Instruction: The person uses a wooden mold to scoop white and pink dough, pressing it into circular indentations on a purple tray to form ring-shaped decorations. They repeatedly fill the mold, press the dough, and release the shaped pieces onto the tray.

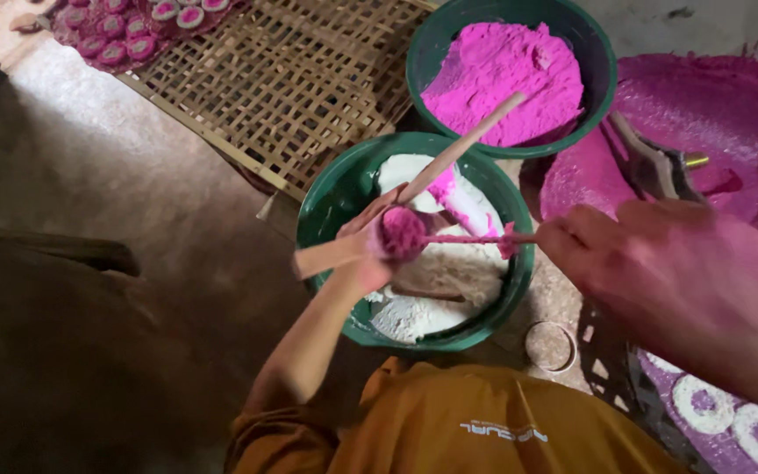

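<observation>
My left hand [363, 247] grips a small round mould packed with pink powder [404, 233], held over a green basin [331, 197] of white flour [436, 272]. A flat wooden piece [326, 256] juts left from that hand. A long wooden stick [467, 145] slants up to the right from it. My right hand [660, 263], stained pink, pinches a thin pink-coated stick [475, 239] whose tip touches the pink lump. Behind stands a second green basin [597, 53] heaped with pink powder [502, 75].
A woven bamboo tray [291, 79] lies at the back, with several pink round cakes [133, 31] beyond it. White rings with pink centres [730, 417] sit at bottom right. A pink-dusted surface [704, 114] is at the right. A small ring [550, 347] lies on the floor.
</observation>
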